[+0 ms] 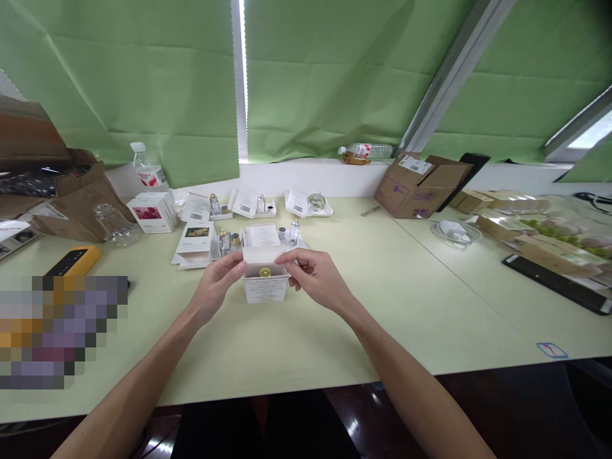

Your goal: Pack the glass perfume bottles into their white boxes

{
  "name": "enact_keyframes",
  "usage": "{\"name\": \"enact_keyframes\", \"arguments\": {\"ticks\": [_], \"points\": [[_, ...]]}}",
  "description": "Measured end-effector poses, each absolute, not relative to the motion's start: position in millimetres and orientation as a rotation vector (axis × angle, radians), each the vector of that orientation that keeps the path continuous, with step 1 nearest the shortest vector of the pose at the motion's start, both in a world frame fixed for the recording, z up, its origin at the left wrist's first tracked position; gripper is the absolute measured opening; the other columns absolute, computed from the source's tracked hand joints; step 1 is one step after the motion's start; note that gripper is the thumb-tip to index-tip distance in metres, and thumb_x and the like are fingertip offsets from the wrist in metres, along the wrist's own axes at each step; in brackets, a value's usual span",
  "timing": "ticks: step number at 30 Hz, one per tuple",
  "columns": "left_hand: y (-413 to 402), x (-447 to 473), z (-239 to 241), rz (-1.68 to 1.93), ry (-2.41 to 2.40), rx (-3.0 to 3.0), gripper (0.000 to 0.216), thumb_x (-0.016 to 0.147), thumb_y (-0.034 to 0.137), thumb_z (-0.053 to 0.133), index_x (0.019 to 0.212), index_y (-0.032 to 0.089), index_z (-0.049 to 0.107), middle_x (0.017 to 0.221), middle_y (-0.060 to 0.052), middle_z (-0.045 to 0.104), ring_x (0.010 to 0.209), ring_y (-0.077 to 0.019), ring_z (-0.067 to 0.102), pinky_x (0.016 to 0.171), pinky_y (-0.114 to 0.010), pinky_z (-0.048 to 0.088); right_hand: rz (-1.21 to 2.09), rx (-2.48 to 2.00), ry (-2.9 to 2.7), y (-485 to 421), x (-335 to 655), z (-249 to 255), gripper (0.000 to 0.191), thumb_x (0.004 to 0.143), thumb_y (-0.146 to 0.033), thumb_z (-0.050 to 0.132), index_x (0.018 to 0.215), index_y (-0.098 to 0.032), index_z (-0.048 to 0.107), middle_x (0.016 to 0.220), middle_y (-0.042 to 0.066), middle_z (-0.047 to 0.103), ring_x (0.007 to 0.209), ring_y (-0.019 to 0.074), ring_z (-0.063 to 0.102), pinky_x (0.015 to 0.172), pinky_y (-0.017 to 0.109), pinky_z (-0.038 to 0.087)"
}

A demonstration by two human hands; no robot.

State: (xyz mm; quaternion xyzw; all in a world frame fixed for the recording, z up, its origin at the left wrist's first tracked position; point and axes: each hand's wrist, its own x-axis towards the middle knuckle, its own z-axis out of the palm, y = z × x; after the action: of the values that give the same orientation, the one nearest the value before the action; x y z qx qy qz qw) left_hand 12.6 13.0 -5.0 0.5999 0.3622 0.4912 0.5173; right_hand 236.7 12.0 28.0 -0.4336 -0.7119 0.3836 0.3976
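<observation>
Left hand [216, 284] and right hand [316, 275] pinch the raised flap [261, 255] of a white box [266, 291]

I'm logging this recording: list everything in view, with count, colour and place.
Table: 1, pale yellow-green, across the view
Open carton: 1, white, front centre
Round top: 1, gold, inside the open carton
Small glass bottles: at least 5, clear, behind the carton
Flower-print box: 1, white and red, back left
Jar: 1, clear, left
Plastic bottles: 2, clear, one upright back left, one lying at back
Cardboard box: 1, brown, back right
Coiled cable: 1, white, right
Device: 1, orange and black, left
Blinds: several, green, background
Left hand: 1, bare, carton's left
Right hand: 1, bare, carton's right
</observation>
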Motion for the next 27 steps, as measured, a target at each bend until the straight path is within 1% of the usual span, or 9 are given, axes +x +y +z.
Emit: {"name": "enact_keyframes", "arguments": {"ticks": [2,4,6,8,11,14,19,21,27], "points": [[12.8,12.7,-5.3,1.206,0.869,1.438,0.041,0.091,0.046,0.055,0.116,0.016,0.065,0.119,-0.011,0.067,0.11,-0.0287,0.059,0.092,-0.037,0.045,0.973,-1.098,-1.804,11.8,236.6,28.2,0.02,0.087,-0.024,0.051,0.093,-0.019,0.07,0.067,0.0,0.062,0.056,0.0113,0.059,0.048,0.023,0.044],[12.1,13.7,-4.9,1.211,0.86,1.433,0.041,0.089,0.046,0.058,0.116,0.017,0.065,0.119,-0.011,0.066,0.111,-0.0294,0.059,0.093,-0.038,0.045,0.974,-1.096,-1.802,11.5,236.5,28.6,0.021,0.087,-0.024,0.051,0.093,-0.019,0.07,0.068,0.0,0.062,0.056,0.0114,0.059,0.048,0.023,0.044],[11.7,14.9,-4.0,1.236,0.837,1.425,0.039,0.088,0.045,0.059,0.116,0.019,0.064,0.12,-0.01,0.066,0.113,-0.0291,0.058,0.093,-0.039,0.046,0.973,-1.095,-1.804,11.2,236.4,29.0,0.021,0.087,-0.025,0.051,0.093,-0.019,0.07,0.068,0.001,0.063,0.056,0.0115,0.06,0.049,0.023,0.045],[11.9,15.1,-3.1,1.3,0.797,1.406,0.036,0.09,0.045,0.055,0.117,0.022,0.061,0.12,-0.009,0.064,0.112,-0.0273,0.058,0.093,-0.039,0.046,0.97,-1.096,-1.806,11.1,236.4,29.1,0.021,0.087,-0.025,0.051,0.093,-0.019,0.07,0.068,0.001,0.063,0.056,0.0116,0.06,0.049,0.023,0.045],[13.2,12.6,-2.3,1.412,0.716,1.375,0.024,0.091,0.043,0.052,0.106,0.025,0.059,0.121,-0.008,0.062,0.112,-0.025,0.057,0.092,-0.039,0.046,0.968,-1.097,-1.803,11.3,236.6,28.7,0.021,0.087,-0.025,0.051,0.093,-0.019,0.071,0.066,0.0,0.062,0.056,0.0117,0.06,0.049,0.023,0.045],[13.2,9.4,-2.4,1.445,0.656,1.418,0.02,0.091,0.04,0.052,0.096,0.022,0.061,0.124,-0.009,0.059,0.119,-0.0271,0.051,0.094,-0.039,0.045,0.965,-1.1,-1.806,11.5,236.7,28.6,0.021,0.087,-0.025,0.051,0.093,-0.019,0.07,0.065,0.0,0.061,0.056,0.0118,0.059,0.049,0.023,0.045],[9.4,10.0,-2.5,1.342,0.693,1.561,0.036,0.092,0.045,0.048,0.115,0.022,0.065,0.133,-0.011,0.053,0.127,-0.0309,0.043,0.096,-0.039,0.043,0.946,-1.1,-1.819,10.9,236.3,29.8,0.022,0.087,-0.024,0.05,0.093,-0.019,0.07,0.067,0.001,0.063,0.056,0.0117,0.059,0.05,0.023,0.046],[8.4,10.9,-1.5,1.302,0.723,1.594,0.039,0.092,0.048,0.046,0.113,0.022,0.066,0.132,-0.011,0.053,0.125,-0.031,0.044,0.095,-0.038,0.043,0.944,-1.099,-1.819,10.7,236.3,29.9,0.022,0.087,-0.024,0.05,0.093,-0.019,0.071,0.065,0.001,0.062,0.056,0.0119,0.059,0.05,0.023,0.046],[11.8,9.1,-1.1,1.346,0.743,1.553,0.035,0.091,0.051,0.047,0.093,0.02,0.064,0.12,-0.01,0.059,0.11,-0.0278,0.053,0.087,-0.035,0.045,0.965,-1.108,-1.81,11.5,237.0,28.2,0.021,0.088,-0.025,0.051,0.094,-0.019,0.069,0.064,0.0,0.06,0.056,0.0122,0.06,0.05,0.023,0.045]]}}
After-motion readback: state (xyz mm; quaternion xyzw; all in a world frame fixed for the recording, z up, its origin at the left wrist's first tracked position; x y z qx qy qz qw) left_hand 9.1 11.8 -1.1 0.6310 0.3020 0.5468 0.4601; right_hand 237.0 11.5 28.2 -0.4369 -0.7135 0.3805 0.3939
